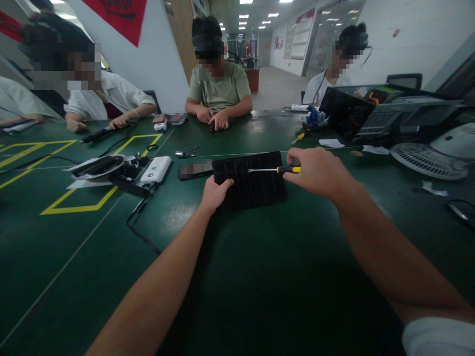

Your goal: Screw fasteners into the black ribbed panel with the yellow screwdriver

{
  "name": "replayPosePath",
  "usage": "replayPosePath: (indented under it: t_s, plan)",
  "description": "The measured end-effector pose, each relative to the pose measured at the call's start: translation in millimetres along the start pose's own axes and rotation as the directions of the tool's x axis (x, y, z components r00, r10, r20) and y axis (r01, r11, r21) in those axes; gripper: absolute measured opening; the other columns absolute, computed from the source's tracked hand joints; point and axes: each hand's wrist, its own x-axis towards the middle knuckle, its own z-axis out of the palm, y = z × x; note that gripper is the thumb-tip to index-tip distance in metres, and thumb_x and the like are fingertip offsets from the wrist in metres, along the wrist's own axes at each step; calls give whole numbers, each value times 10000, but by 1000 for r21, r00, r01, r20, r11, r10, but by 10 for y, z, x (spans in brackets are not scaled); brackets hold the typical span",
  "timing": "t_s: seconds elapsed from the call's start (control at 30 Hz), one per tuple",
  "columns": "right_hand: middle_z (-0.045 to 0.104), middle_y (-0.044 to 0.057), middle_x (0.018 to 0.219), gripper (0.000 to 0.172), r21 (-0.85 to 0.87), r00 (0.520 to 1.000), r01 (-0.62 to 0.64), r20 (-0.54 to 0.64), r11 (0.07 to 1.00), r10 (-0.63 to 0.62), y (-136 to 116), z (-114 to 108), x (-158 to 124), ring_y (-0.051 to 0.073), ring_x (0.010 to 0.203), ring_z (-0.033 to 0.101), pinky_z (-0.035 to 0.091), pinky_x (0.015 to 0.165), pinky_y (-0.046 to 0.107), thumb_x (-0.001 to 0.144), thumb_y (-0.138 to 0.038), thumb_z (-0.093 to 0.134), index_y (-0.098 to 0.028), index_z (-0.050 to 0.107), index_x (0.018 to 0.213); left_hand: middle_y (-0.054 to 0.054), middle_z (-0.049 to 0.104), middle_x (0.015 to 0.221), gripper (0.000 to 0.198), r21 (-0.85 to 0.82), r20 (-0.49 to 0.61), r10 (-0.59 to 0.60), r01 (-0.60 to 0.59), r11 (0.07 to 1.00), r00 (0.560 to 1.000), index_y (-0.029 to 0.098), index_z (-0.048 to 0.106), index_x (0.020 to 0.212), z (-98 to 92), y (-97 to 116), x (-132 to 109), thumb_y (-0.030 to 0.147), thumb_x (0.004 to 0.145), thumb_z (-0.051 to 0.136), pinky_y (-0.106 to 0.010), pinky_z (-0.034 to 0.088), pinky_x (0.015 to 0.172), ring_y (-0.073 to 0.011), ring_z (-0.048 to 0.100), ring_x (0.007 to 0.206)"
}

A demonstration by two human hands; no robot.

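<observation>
My left hand (215,194) grips the left edge of a black, flat rectangular panel (256,190) with ridges or slots across its face, its thumb resting on top. The panel is tilted toward me over the green table (260,257). A screwdriver (288,169) with a yellow and black handle is pinched in my right hand (319,170). Its metal shaft points left across the panel's upper part; whether the tip touches the surface I cannot tell. Partly behind the panel lies a dark, flat strip-like thing (202,168).
To the left are a white power bank (156,169) and a pile of dark parts with cables (107,168). Another screwdriver (300,137), a computer case (393,111) and a white fan (434,153) stand at the right. Several people sit around the table, one person (218,89) opposite me.
</observation>
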Motion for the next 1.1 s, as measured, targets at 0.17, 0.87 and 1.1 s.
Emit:
replayPosePath:
  t_s: [0.17,0.87,1.1]
  plan:
    - [763,109,942,155,11,999,28,-18,1000,-27,18,16,7,282,848,659,360,664,368,868,-347,701,-226,734,959,-70,799,941,336,-8,-5,-9,9,1000,1000,183,742,920,9,-15,5,387,665,819,-434,590,906,-289,751,913]
    - [771,100,915,219,11,1000,1,-1,1000,-1,18,-1,2,279,824,662,355,645,363,882,-428,698,-235,770,958,-71,799,940,310,-4,-9,-5,5,1000,1000,193,734,901,5,16,-7,377,668,824,-436,612,904,-303,757,941]
    - [772,103,911,211,13,1000,12,-11,1000,-12,28,2,5,279,825,662,356,654,365,893,-420,700,-231,770,955,-71,805,945,328,8,-18,8,-8,1000,1000,190,747,920,2,-27,19,382,666,828,-445,610,923,-307,761,953]
